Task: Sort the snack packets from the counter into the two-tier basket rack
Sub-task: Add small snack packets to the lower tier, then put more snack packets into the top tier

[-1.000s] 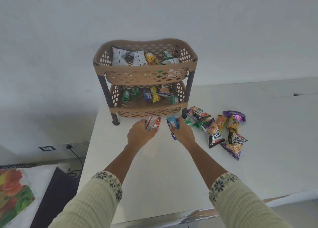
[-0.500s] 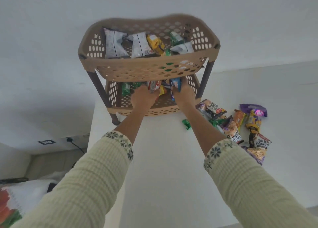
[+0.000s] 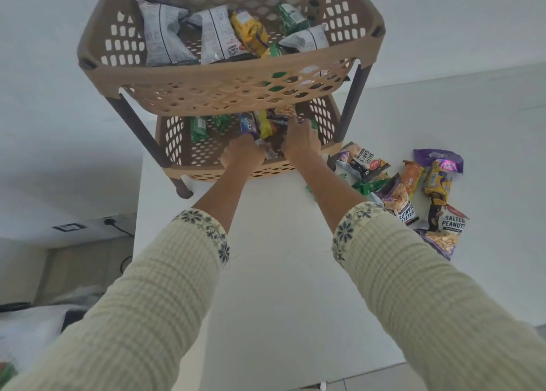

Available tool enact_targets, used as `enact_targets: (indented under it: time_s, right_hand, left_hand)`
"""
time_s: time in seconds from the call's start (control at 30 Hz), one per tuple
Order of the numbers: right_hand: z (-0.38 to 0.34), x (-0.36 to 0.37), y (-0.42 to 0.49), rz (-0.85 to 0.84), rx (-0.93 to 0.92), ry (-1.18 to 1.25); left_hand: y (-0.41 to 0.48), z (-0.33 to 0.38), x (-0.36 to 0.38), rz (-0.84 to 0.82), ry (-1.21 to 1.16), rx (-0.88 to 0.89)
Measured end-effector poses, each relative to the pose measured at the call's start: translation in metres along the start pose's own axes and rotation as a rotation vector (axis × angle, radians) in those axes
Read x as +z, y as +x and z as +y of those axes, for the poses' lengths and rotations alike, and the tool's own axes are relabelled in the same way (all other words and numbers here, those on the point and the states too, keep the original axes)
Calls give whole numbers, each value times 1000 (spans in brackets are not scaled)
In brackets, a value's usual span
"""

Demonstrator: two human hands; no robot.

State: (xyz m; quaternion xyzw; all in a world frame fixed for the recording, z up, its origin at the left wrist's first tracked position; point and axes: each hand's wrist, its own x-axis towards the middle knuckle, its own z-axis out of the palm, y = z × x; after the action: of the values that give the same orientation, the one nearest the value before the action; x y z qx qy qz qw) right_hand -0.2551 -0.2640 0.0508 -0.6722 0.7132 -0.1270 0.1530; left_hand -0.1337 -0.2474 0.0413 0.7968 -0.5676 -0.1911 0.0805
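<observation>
A white wall point(image 3: 443, 21) fills the far side. Low on the left, a wall socket point(image 3: 110, 221) with a dark cable point(image 3: 125, 260) sits beside a black switch plate point(image 3: 69, 227).

One rack point(image 3: 230, 74) with two baskets. Six packets lie in the upper basket point(image 3: 366, 33), at least five in the lower basket point(image 3: 172, 136). Roughly nine packets point(image 3: 407, 192) lie on the surface point(image 3: 280, 257) at three o'clock. Two hands.

Both arms outstretched; left hand point(image 3: 243, 154), right hand point(image 3: 300, 141) knuckles-up, fingers hidden.
</observation>
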Motion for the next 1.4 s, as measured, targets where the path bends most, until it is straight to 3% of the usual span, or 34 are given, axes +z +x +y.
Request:
enact_targets:
  time_s: [0.1,0.3,0.5,0.67,0.93,1.13,1.3,1.4]
  right_hand:
    - [4,-1,-5,73,-49,116]
    - [30,-3,-36,256,-192,354]
    - [64,4,-86,374,-292,298]
    - [106,11,-122,345,-256,194]
    - [184,-10,-144,351,-21,55]
    - [216,-20,-144,255,169,11]
    - [224,-18,-145,106,188,3]
    - [222,-13,-147,72,168,-66]
  left_hand:
    - [-4,-11,-4,89,-133,68]
    - [-40,-34,-2,430,-336,302]
    - [-96,-27,32,665,-218,595]
    - [-128,-9,71,453,-116,767]
    - [-121,30,105,107,132,675]
    - [-108,67,116,-15,285,651]
    - [-101,82,126,-126,353,614]
    - [-106,84,128,-56,286,584]
